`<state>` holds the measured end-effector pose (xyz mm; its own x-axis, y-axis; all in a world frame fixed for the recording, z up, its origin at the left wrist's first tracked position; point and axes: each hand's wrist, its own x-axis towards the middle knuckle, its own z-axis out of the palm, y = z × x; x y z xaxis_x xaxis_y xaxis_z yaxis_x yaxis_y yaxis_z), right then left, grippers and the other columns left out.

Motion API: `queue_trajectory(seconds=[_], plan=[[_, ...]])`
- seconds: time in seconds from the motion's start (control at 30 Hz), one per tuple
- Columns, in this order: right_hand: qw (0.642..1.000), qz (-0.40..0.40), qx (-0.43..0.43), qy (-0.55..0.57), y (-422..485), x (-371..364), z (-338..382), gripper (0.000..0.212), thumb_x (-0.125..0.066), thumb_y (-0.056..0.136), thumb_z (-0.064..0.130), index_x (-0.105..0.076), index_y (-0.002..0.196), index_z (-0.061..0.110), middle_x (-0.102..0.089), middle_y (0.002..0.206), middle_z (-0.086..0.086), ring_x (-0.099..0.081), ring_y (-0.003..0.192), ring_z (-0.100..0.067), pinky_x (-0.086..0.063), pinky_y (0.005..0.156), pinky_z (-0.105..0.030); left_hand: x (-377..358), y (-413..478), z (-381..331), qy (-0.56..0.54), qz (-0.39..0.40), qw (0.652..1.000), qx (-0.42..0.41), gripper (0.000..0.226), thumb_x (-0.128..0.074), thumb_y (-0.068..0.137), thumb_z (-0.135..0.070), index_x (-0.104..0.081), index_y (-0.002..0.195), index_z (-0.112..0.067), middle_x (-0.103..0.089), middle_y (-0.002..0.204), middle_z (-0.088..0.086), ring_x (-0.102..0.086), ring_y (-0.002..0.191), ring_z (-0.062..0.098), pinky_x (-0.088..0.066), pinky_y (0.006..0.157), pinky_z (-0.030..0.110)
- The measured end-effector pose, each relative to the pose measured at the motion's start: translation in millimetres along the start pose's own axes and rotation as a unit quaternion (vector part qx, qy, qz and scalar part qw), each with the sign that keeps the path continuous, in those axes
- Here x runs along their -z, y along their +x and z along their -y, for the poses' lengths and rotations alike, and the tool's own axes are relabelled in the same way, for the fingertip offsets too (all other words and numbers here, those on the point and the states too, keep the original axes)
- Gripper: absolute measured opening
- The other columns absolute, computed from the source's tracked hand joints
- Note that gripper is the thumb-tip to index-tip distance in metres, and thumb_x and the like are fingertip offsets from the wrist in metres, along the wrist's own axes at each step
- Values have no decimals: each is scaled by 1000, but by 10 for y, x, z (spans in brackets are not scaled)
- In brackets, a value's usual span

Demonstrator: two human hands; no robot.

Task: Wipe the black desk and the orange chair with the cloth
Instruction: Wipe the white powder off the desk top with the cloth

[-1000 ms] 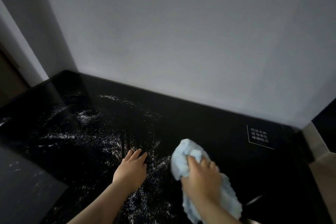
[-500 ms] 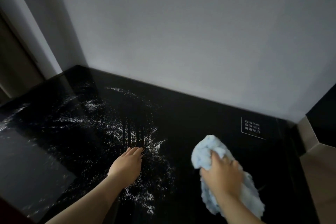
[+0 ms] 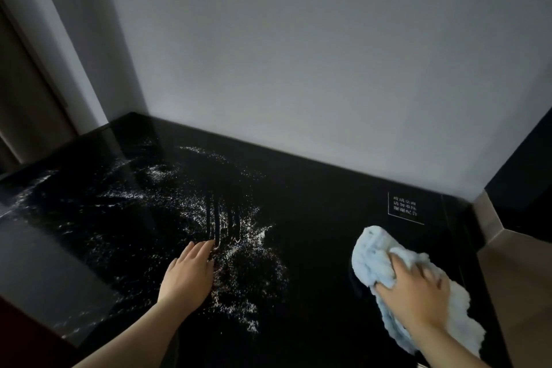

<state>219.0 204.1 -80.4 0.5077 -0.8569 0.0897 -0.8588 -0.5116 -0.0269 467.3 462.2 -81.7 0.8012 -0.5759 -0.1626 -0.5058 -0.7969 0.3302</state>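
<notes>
The black desk (image 3: 322, 218) has a glossy top, with white powdery specks (image 3: 191, 209) spread over its left and middle. Finger-wide dark streaks run through the specks just beyond my left hand (image 3: 188, 272), which lies flat on the top with straight fingers. A fluffy light blue cloth (image 3: 373, 257) sits bunched on the desk's right part. My right hand (image 3: 415, 290) grips it from above and presses it down on the surface. The orange chair is out of view.
A grey wall (image 3: 298, 69) rises right behind the desk. Small white printed text in a frame (image 3: 404, 207) marks the desk's far right. A brown ledge (image 3: 513, 263) borders the right edge. A dark door frame (image 3: 27, 104) stands at the left.
My right hand has slid the cloth to the right across the desk, away from the specks. My left hand has stayed flat on the same spot.
</notes>
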Motion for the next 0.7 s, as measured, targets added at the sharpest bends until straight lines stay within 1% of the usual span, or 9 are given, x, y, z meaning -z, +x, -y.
queue_trajectory(seconds=[0.07,0.13,0.23,0.33,0.4,0.5,0.6,0.67,0.7], plan=[[1000,18,-19,-14,-210,-26,249,49,-58,72,56,-58,114,32,-68,98,1,-61,91,-23,-45,76,-35,42,11,113,9,6,1000,-6,49,-24,103,-30,-15,151,-26,-15,157,-12,0,147,12,-12,119,36],[998,45,-32,4,-428,44,733,57,-65,70,55,-59,119,28,-66,98,-4,-62,86,-26,-46,70,-34,96,25,236,22,20,999,-24,49,-23,103,-31,-13,151,-27,-13,158,-13,3,147,12,-10,119,38],[994,24,11,102,-702,-87,1452,54,-85,44,32,-69,92,14,-63,73,-15,-59,58,-35,-48,51,-36,188,56,461,41,56,996,-49,54,-24,102,-39,-8,152,-27,-7,159,-12,7,147,14,-7,120,41],[956,-33,21,292,-820,87,1920,35,-70,66,24,-58,98,25,-60,86,3,-60,70,-17,-50,56,-31,267,79,668,69,110,987,-99,64,-27,98,-53,-3,152,-27,-1,159,-13,13,146,14,0,119,46],[937,-39,-13,347,-802,192,1922,40,-63,75,23,-51,113,29,-54,100,6,-57,78,-13,-48,60,-28,337,95,802,90,140,977,-135,74,-30,93,-61,2,152,-29,5,158,-14,18,145,15,5,117,50],[962,-91,-86,244,-873,183,1540,41,-53,75,44,-49,113,29,-58,99,-5,-60,77,-24,-53,60,-37,418,82,1015,122,167,965,-162,90,-37,84,-71,8,151,-30,14,157,-14,23,143,18,8,114,56],[982,8,-186,44,-1174,109,1379,49,-40,88,54,-32,134,39,-49,129,-2,-50,110,-25,-46,84,-38,438,57,1202,153,175,961,-152,103,-44,77,-76,12,150,-29,20,157,-9,24,143,22,7,113,59],[976,28,-218,1,-1349,86,1599,59,-37,89,58,-18,143,40,-37,142,1,-39,122,-22,-41,90,-39,431,35,1260,163,178,961,-138,108,-46,74,-78,14,149,-29,21,157,-5,24,143,24,6,112,60],[975,44,-219,7,-1426,81,1790,63,-40,87,62,-20,143,40,-38,142,0,-39,121,-23,-42,88,-39,427,27,1272,165,179,961,-133,109,-46,73,-78,14,149,-29,21,157,-3,23,143,25,5,112,61]])
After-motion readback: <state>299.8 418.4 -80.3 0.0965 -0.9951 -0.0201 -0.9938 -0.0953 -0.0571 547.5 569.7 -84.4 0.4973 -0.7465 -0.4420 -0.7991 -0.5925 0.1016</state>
